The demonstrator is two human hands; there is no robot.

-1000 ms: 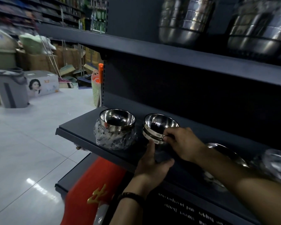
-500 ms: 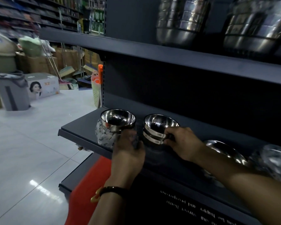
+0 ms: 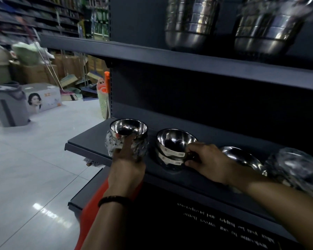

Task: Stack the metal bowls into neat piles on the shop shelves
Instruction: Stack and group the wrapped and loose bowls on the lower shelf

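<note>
On the dark shelf [image 3: 90, 139], at its left end, two short piles of steel bowls side by side, near each other but apart. Left hand [image 3: 126, 163] wrapped round the near side of the left pile [image 3: 128, 130], fingers curled against its crinkled plastic wrap, one fingertip up at the top bowl's rim; dark bracelet [image 3: 114, 199] on that wrist. Right hand [image 3: 206, 159] gripping the right pile [image 3: 172, 147] from its right side, fingers curled onto the wall by the white labels. Both piles upright, open side up, resting on the shelf. Further right, behind the right forearm, a lone bowl [image 3: 242, 156] lying tilted, and beyond it a plastic-wrapped bundle [image 3: 296, 166], too blurred to read. Up on the top shelf [image 3: 188, 60], two tall stacks [image 3: 190, 24] of bigger bowls. Far left, pale tiled floor [image 3: 34, 159] with a printed box [image 3: 43, 98] and a grey bin [image 3: 7, 107].
</note>
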